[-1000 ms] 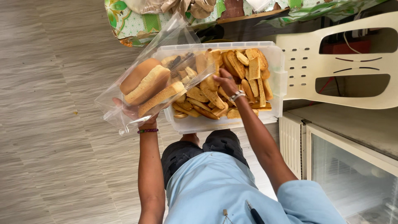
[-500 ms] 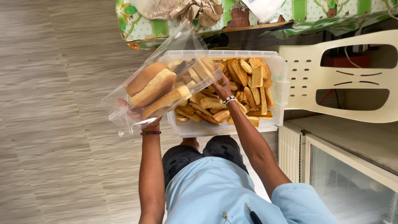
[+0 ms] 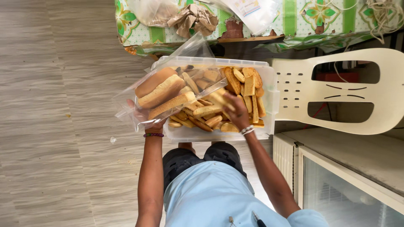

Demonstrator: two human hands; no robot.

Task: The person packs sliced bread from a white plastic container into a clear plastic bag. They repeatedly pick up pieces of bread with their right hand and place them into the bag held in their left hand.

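My left hand (image 3: 144,117) holds up a clear plastic bag (image 3: 168,90) with several long toasted bread slices inside, its opening turned toward the container. My right hand (image 3: 236,112) is inside a clear plastic container (image 3: 210,135) full of golden bread rusks (image 3: 248,86). Its fingers are closed on one rusk (image 3: 219,99) right at the bag's mouth. The container rests on my lap, above my dark shorts and light blue shirt. A bead bracelet is on the left wrist, a metal band on the right.
A cream plastic chair (image 3: 336,94) stands to the right of the container. Behind it is a table with a green patterned cloth (image 3: 294,21), holding crumpled brown paper (image 3: 193,19) and plastic bags. A white glass-fronted cabinet (image 3: 336,185) is at lower right. Wood-pattern floor (image 3: 63,126) lies to the left.
My right hand has come off the pile with a rusk and moved left toward the bag's opening. The bag and container now sit lower in the view.
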